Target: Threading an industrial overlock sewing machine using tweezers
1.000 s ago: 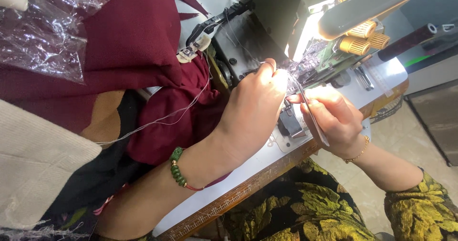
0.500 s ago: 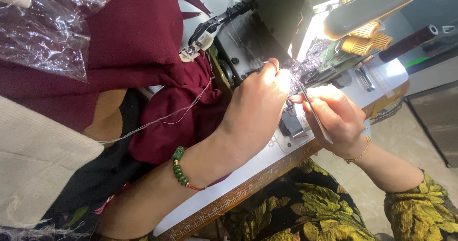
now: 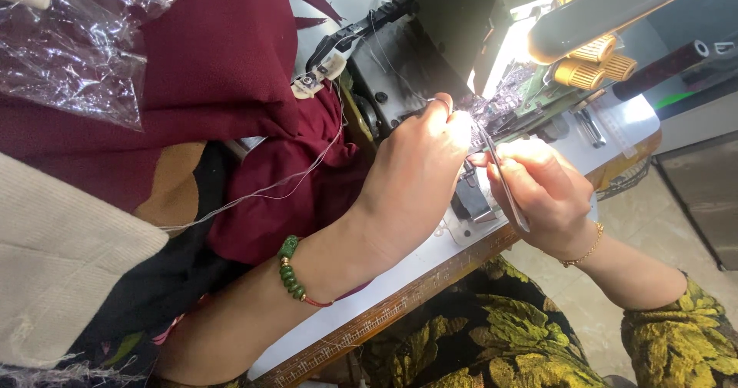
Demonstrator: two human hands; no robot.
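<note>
My right hand (image 3: 550,196) fingers pinch slim metal tweezers (image 3: 503,180), tips just beside my left hand (image 3: 415,177), whose curled fingertips meet at the lit needle area; whether they grip thread, I cannot tell.

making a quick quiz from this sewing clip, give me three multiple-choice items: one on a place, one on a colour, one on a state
1. Where is the dark red cloth?
A. left of the machine
B. on the floor
C. over the right wrist

2. What colour are the beads on the left wrist?
A. blue
B. green
C. white

3. What is the right hand doing?
A. lying flat and open
B. gripping tweezers
C. holding a cup

Answers:
1. A: the cloth is heaped on the table left of the machine.
2. B: the beads are green.
3. B: its fingers pinch thin metal tweezers aimed at the lit needle area, beside the left hand.
</note>
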